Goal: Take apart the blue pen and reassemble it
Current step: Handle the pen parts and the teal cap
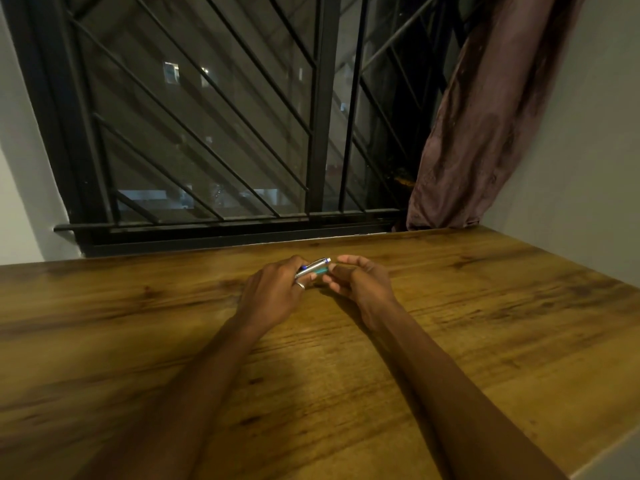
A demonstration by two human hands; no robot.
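Night shows through the black barred window (207, 126) behind the desk, and a dusty mauve curtain (485, 126) hangs bunched at two o'clock. Below them runs a brown wood-grain tabletop (450, 323), bare except for the person's forearms stretched across it.

From the one head view, both hands meet just past the table's middle, toward twelve o'clock. The left hand (273, 292), with a silver ring (300, 285) on one finger, is closed around the silver-and-blue pen (313, 266), gripping its barrel end. The pen points up and to the right, toward two o'clock, and is lifted a little off the wood. A silver piece with a blue tip sits on top; beneath it is a pale teal section, though I cannot tell whether the two are already separated or only look so. The right hand (360, 282) is curled in at the pen's other end, with its fingertips (332, 269) touching or nearly touching the teal part; whether they actually pinch it is too small to make out.

My guess is that the pen is being twisted or pulled apart. To do that well, the left hand should hold firm while the right turns gently along the pen's axis, low over the table so a spring or refill cannot roll far.
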